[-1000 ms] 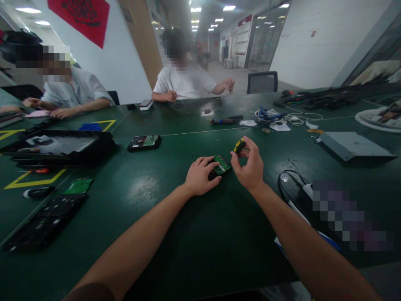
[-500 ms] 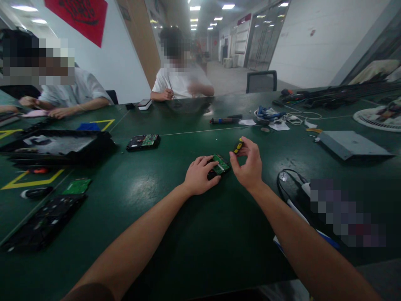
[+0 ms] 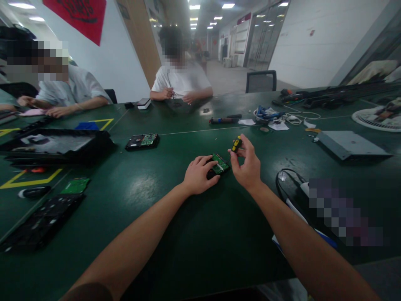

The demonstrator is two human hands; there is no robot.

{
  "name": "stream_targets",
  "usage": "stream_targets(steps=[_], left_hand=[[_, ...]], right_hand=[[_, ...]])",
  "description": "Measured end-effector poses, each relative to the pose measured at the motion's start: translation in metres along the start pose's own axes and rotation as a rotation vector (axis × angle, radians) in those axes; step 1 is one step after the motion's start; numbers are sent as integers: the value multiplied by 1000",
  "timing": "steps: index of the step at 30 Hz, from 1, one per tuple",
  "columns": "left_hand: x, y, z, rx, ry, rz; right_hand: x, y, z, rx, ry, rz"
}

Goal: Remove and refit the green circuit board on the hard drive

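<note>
Roomy green tabletop [image 3: 178, 230], left hand [image 3: 199, 174] around circuit board [image 3: 221, 164], right hand [image 3: 248, 164] around screwdriver [image 3: 236, 144]

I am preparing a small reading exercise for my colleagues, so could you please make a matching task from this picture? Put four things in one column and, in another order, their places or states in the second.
Things:
1. Left hand
2. Right hand
3. Grey metal box
4. Red sheet

Places or states:
A. Lying on the right part of the green table
B. Holding a yellow-and-black handle
C. At the upper left of the picture
D. On a device with a green circuit board

Right pairs: 1-D, 2-B, 3-A, 4-C.
</note>
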State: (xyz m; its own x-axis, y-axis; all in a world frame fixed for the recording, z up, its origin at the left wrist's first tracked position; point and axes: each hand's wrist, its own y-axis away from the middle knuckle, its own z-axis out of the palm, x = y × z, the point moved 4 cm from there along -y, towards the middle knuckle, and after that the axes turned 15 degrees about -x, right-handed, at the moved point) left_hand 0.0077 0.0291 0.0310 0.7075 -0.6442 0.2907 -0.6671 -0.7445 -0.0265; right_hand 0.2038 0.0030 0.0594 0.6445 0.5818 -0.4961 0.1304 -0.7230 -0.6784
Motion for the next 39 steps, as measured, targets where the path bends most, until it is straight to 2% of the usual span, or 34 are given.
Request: stream_targets(steps=[8,16,22,30,39], left_hand=[[0,0,0,11,-10,15],[0,-1,1,10,-2,10],[-1,-1,1,9,-1,10],[1,0,0,12,-4,1],[1,-3,2,23,0,-20]], right_hand=[[1,0,-2,39,22,3],[-2,-1,-1,11,14,-30],[1,0,-3,87,56,-26],[0,0,-5,45,33,-19],[-3,-3,-7,78,96,10]])
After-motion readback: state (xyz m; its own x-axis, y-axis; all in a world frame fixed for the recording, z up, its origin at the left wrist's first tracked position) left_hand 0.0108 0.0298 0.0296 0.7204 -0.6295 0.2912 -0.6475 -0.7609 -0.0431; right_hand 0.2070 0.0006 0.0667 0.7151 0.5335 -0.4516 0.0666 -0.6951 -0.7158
